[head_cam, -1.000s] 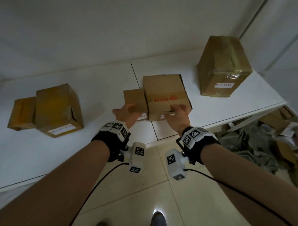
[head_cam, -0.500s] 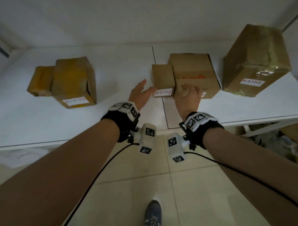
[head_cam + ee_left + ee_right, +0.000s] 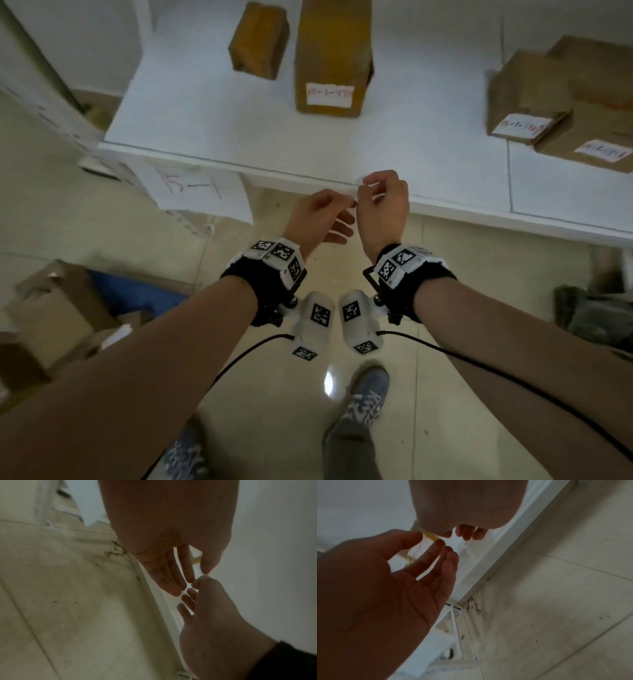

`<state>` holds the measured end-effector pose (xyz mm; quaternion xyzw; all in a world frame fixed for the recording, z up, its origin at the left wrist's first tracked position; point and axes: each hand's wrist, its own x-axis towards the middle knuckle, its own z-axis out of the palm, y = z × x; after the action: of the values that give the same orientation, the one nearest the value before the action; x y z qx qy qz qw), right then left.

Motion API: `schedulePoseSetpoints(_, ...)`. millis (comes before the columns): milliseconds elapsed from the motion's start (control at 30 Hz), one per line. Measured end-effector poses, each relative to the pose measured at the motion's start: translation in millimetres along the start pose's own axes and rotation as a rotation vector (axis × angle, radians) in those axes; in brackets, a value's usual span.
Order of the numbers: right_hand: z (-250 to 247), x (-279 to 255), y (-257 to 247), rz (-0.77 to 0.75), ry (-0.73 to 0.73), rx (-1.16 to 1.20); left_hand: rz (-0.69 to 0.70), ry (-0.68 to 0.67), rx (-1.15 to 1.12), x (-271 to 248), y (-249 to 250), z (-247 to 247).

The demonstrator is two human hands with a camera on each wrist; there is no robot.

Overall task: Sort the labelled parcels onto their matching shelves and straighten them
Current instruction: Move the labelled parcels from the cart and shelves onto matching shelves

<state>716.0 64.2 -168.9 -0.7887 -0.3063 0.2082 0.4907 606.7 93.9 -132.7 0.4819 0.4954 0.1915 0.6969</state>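
Both hands hang in front of the white shelf (image 3: 239,150), just off its front edge and holding nothing. The left hand (image 3: 317,219) has its fingers (image 3: 171,577) loosely straight and slightly apart; the right hand (image 3: 383,205) has its fingers (image 3: 467,534) curled loosely inward, thumb near the forefinger, with nothing visible between them. The two hands sit fingertip to fingertip, almost touching. From the hands, the parcels lie up on the shelf: a tall yellowish box (image 3: 332,58) with a white label at twelve o'clock, a smaller yellowish box (image 3: 258,41) just beside it at eleven o'clock, and two labelled brown cardboard boxes (image 3: 524,96) touching each other at two o'clock. A sheet marked with a shelf code (image 3: 198,188) hangs from the shelf edge at ten o'clock. The boxes look like stiff cardboard, probably light to moderate in weight, and the taped yellowish ones may be slick. Each is best taken with flat palms on opposite side faces, low down, so that it turns square without tipping.
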Motion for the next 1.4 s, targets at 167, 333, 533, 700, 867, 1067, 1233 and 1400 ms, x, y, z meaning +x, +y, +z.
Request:
schedulePoseSetpoints(167, 80.9, -71.9, 6.3, 0.025, -0.148, 0.027, -0.107, 0.092, -0.031, -34.3, -63.4, -93.6)
schedulePoseSetpoints(333, 150.0, -136.0, 14.7, 0.116, -0.314, -0.018, -0.239, 0.234, -0.036, -63.0, -136.2, -182.3)
schedulePoseSetpoints(533, 217.8, -201.3, 24.7, 0.244, -0.49, -0.081, -0.356, 0.347, -0.046, -99.4, -206.2, -267.9)
schedulePoseSetpoints(700, 276.2, -253.3, 24.3, 0.317, -0.633, -0.142, -0.353, 0.539, -0.027, -121.1, -256.1, -338.2)
schedulePoseSetpoints(867, 330.0, -287.8, 19.2, 0.392, -0.799, -0.134, -0.33, 0.966, -0.036, -140.2, -278.3, -398.1)
schedulePoseSetpoints(1067, 405.6, -322.0, 6.7, 0.449, -0.976, -0.157, -0.314, 1.096, 0.093, -148.1, -294.5, -459.6)
schedulePoseSetpoints(1233, 450.1, -344.3, -5.7, 0.482, -1.073, -0.212, -0.387, 1.027, -0.095, -147.3, -314.7, -488.3)
schedulePoseSetpoints(1400, 458.9, -349.6, -10.9, 0.555, -1.12, -0.248, -0.358, 0.905, -0.359, -141.3, -315.7, -488.9)
